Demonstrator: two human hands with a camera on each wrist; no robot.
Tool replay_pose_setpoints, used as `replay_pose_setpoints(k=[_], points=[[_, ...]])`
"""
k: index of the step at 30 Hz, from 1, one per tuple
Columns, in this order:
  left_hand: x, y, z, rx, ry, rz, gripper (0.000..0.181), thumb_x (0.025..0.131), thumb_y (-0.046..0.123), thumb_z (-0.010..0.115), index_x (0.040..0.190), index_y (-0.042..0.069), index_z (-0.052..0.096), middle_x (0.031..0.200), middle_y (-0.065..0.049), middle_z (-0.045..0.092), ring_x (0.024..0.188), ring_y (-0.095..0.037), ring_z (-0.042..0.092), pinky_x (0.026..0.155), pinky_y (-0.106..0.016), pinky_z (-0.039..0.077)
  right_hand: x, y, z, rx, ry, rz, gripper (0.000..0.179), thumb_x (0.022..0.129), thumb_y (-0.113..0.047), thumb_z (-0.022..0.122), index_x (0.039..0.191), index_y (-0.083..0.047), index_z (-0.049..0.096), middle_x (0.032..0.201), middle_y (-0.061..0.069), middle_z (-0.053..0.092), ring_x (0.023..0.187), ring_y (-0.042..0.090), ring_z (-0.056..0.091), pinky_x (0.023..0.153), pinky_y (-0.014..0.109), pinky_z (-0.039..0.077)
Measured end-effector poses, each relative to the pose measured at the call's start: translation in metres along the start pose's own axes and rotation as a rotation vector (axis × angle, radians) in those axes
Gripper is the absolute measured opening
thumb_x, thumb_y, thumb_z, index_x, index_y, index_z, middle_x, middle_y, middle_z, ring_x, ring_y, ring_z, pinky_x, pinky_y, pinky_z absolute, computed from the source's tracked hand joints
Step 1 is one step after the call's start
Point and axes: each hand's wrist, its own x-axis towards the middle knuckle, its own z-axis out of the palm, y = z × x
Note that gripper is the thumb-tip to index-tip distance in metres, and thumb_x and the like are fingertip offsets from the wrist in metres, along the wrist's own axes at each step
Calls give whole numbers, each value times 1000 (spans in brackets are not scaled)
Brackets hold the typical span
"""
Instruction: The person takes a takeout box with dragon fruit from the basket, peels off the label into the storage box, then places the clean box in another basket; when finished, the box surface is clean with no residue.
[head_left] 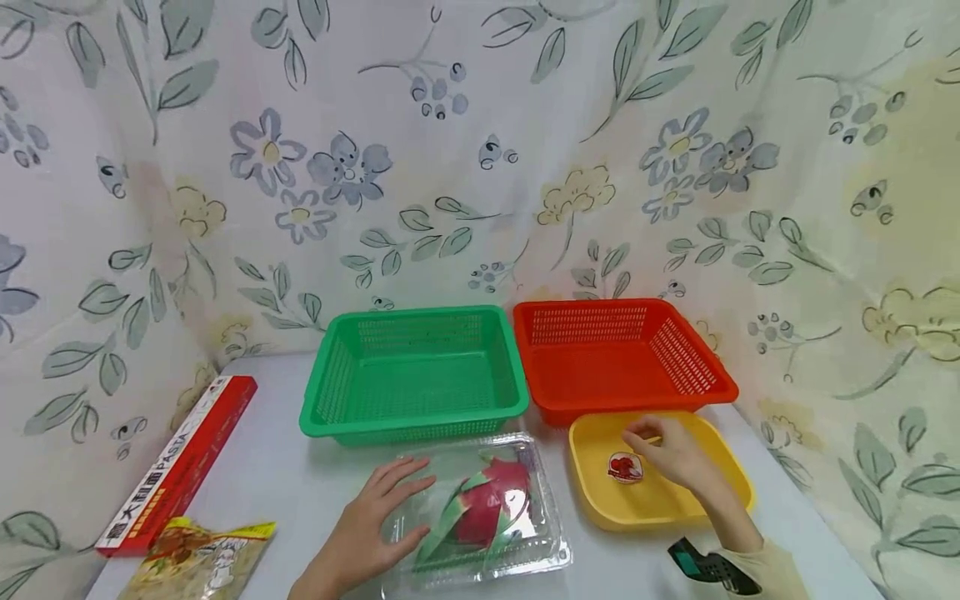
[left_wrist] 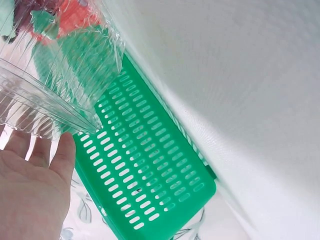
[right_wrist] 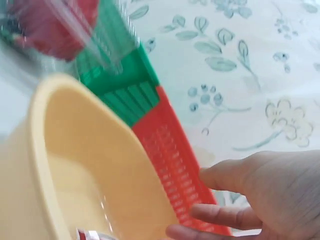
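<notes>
A clear plastic clamshell box holds a dragon fruit with a pink-red skin and green scales. My left hand is at the box's left side, fingers extended; in the left wrist view its fingertips are right at the clear edge. Over the yellow plastic basin hovers my right hand, fingers loosely bent with nothing between them. A small red-and-white label shows inside that basin. The right wrist view has the right hand's fingers beyond the basin's rim.
Behind the box stands a green perforated basket, with a red one beside it. A long red pasta box and a yellow-edged food packet lie on the left. Floral cloth hangs behind the white table.
</notes>
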Motion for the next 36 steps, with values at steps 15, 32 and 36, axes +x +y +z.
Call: replay_pose_setpoints(k=[15,32,36], points=[[-1,0,-2,0,44,-3,64,77,28,84,136,30,58,145,2,51,136,-22,42,95,-49,50,-37,-77,71,218,125,-123,35,89,-15,73,120,-1,62,120,15,64,107,36,64,87,43,56],[11,3,-18,-222,111,-73,54,84,10,78,134,21,60,143,-5,53,132,-24,46,99,-46,46,-63,-94,141,349,135,-12,66,85,-29,77,143,-17,47,144,11,46,135,37,38,101,62,41],[25,-17,-33,-142,239,-139,45,84,8,76,127,11,65,142,-10,53,131,-31,45,99,-50,44,-66,-91,150,435,148,6,64,87,-27,75,144,-21,46,144,7,48,139,36,35,107,66,30]])
